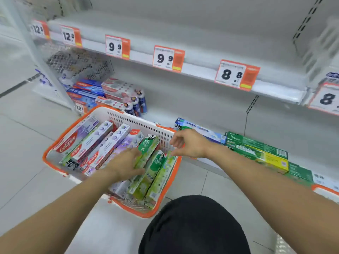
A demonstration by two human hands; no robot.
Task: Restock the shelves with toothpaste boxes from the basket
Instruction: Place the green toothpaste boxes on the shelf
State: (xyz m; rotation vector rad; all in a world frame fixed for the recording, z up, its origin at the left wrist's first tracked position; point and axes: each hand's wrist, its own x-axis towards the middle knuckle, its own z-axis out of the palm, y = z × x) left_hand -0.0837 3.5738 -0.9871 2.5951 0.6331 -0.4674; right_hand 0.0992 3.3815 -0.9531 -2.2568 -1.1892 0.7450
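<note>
A white basket with an orange rim (126, 119) sits on the floor, packed with several toothpaste boxes. My left hand (126, 165) reaches into it and grips a green Darlie box (147, 149) between thumb and fingers. My right hand (187, 143) hovers over the basket's right edge with loosely curled fingers, its fingertips close to another green box (163, 173); contact is unclear. White and purple Colgate boxes (86, 142) fill the basket's left half.
The bottom shelf holds green boxes (256, 149) at right, a blue-white box (200, 130) in the middle, and blue and red boxes (95, 92) at left. The upper shelf (183, 33) carries price tags (167, 58). My dark-clad knee (194, 226) is below.
</note>
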